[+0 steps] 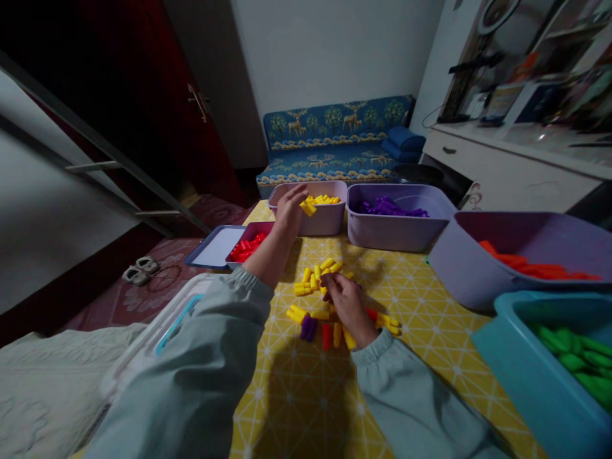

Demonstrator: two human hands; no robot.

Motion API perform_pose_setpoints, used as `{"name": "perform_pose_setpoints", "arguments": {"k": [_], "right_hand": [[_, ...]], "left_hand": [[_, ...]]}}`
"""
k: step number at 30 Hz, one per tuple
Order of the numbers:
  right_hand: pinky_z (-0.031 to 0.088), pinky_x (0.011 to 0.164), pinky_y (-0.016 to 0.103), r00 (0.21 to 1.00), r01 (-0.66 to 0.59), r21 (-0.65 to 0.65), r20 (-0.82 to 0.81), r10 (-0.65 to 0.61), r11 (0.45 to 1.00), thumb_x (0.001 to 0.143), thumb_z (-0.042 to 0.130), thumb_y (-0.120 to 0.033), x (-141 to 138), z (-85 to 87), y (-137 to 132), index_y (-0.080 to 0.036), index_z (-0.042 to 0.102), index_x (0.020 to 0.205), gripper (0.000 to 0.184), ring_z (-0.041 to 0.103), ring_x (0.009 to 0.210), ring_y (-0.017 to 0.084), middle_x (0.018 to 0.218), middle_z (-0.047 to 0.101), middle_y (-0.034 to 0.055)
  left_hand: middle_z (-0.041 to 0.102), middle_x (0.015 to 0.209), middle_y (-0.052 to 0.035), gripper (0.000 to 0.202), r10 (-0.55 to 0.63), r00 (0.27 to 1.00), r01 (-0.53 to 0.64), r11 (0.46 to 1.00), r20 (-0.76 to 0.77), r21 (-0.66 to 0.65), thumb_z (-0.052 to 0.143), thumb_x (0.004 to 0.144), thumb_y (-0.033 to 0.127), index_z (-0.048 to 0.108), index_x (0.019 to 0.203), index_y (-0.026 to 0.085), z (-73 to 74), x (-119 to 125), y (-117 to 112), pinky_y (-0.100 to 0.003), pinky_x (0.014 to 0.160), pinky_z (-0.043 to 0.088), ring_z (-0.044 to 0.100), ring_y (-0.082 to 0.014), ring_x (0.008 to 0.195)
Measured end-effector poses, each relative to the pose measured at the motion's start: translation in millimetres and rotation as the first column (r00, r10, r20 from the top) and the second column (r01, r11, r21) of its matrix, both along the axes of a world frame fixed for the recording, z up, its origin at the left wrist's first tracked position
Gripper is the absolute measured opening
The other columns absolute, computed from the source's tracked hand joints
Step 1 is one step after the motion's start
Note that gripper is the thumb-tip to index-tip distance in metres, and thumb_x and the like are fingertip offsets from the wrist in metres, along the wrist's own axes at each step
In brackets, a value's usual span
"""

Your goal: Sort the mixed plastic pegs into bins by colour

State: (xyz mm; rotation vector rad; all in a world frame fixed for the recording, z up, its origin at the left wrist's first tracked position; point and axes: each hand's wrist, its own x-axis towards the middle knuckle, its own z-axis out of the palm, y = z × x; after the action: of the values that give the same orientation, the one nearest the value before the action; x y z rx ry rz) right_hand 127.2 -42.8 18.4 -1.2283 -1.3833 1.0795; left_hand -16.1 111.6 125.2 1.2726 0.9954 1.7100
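Observation:
My left hand (290, 209) reaches out over the rim of a lilac bin (329, 223) that holds yellow pieces (325, 199). Its fingers are closed on a few yellow pieces (308, 208) at the bin's edge. My right hand (345, 301) rests on the yellow tablecloth (430, 331), fingers curled on the loose pile of small plastic pieces (315, 285). That pile is mostly yellow, with a purple piece (308, 327) and a red piece (326, 336) near my wrist. What the right fingers hold, if anything, is hidden.
A small bin of red pieces (248, 245) stands left of the yellow bin. A lilac bin with purple pieces (392, 207), a tilted bin with orange pieces (526, 264) and a teal bin with green pieces (574, 357) line the right. A clear lidded box (157, 325) lies at the left.

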Motion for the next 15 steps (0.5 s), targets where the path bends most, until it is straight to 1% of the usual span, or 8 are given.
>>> {"name": "perform_pose_setpoints", "arguments": {"k": [1,2,4,6,8,10,12,15], "right_hand": [[0.043,0.057,0.025,1.000,-0.001,-0.002,-0.009,0.001,1.000,0.086,0.051,-0.056,-0.1,-0.5,0.2,-0.017,0.063,0.080,0.041,0.059,0.056,0.015,0.060,0.061,0.0013],[0.043,0.056,0.025,1.000,-0.006,-0.005,-0.019,0.006,1.000,0.085,0.051,-0.057,-0.2,-1.3,0.5,-0.017,0.062,0.080,0.042,0.059,0.056,0.015,0.061,0.062,0.0015],[0.043,0.054,0.025,0.999,-0.015,-0.005,-0.046,0.015,1.000,0.084,0.052,-0.059,-0.1,-3.4,1.0,-0.017,0.061,0.080,0.043,0.058,0.054,0.015,0.063,0.062,0.0018],[0.043,0.054,0.025,0.998,-0.015,0.015,-0.061,0.016,1.000,0.084,0.051,-0.060,0.3,-5.4,1.3,-0.017,0.061,0.080,0.044,0.057,0.054,0.015,0.064,0.062,0.0019],[0.044,0.056,0.025,0.998,-0.002,0.055,-0.059,0.005,0.998,0.086,0.050,-0.060,0.9,-7.1,1.7,-0.017,0.062,0.082,0.045,0.058,0.058,0.016,0.068,0.064,0.0032],[0.045,0.059,0.026,0.999,0.016,0.089,-0.051,-0.012,0.996,0.086,0.050,-0.060,1.3,-8.8,2.6,-0.017,0.064,0.085,0.045,0.060,0.064,0.017,0.074,0.067,0.0051],[0.046,0.060,0.026,0.998,0.024,0.096,-0.059,-0.019,0.995,0.086,0.050,-0.060,1.4,-10.1,3.8,-0.016,0.064,0.086,0.046,0.061,0.065,0.017,0.079,0.069,0.0065],[0.046,0.058,0.026,0.997,0.013,0.070,-0.081,-0.007,0.997,0.086,0.050,-0.060,1.6,-10.4,4.6,-0.016,0.063,0.086,0.046,0.060,0.060,0.016,0.081,0.070,0.0070]], "left_hand": [[0.071,0.105,-0.0084,0.039,-0.051,0.999,0.051,0.999,0.014,-0.017,0.066,0.069,0.030,0.068,0.105,0.014,-4.6,1.5,-13.3,-0.031,0.092,0.048,0.063,-0.0206,0.105],[0.070,0.108,-0.0084,0.042,-0.062,0.998,0.063,0.998,0.024,-0.021,0.065,0.071,0.032,0.067,0.109,0.015,-9.8,2.8,-28.1,-0.031,0.093,0.047,0.063,-0.0202,0.106],[0.071,0.108,-0.0091,0.041,-0.029,0.999,0.028,0.999,-0.024,-0.043,0.065,0.072,0.032,0.068,0.109,0.014,-21.3,4.4,-60.0,-0.032,0.094,0.047,0.063,-0.0204,0.106],[0.071,0.108,-0.0107,0.038,-0.014,0.986,-0.001,0.996,-0.165,-0.088,0.065,0.074,0.032,0.068,0.107,0.014,-33.5,3.5,-91.0,-0.035,0.093,0.049,0.064,-0.0222,0.104],[0.070,0.111,-0.0118,0.034,0.005,0.941,-0.047,0.992,-0.339,-0.114,0.062,0.077,0.030,0.069,0.107,0.015,-46.4,0.2,-117.0,-0.038,0.095,0.048,0.064,-0.0236,0.104],[0.066,0.118,-0.0133,0.037,0.041,0.824,-0.115,0.989,-0.565,-0.096,0.063,0.076,0.024,0.067,0.111,0.015,-60.6,-3.6,-135.9,-0.042,0.102,0.044,0.061,-0.0255,0.112],[0.059,0.128,-0.0161,0.052,0.020,0.673,-0.138,0.985,-0.739,-0.100,0.066,0.070,0.016,0.062,0.121,0.014,-75.9,-5.8,-147.7,-0.045,0.106,0.041,0.055,-0.0285,0.121],[0.052,0.135,-0.0177,0.064,-0.042,0.480,-0.141,0.982,-0.876,-0.124,0.065,0.066,0.009,0.057,0.129,0.014,-96.8,-4.0,-154.9,-0.048,0.110,0.037,0.045,-0.0312,0.132]]}}
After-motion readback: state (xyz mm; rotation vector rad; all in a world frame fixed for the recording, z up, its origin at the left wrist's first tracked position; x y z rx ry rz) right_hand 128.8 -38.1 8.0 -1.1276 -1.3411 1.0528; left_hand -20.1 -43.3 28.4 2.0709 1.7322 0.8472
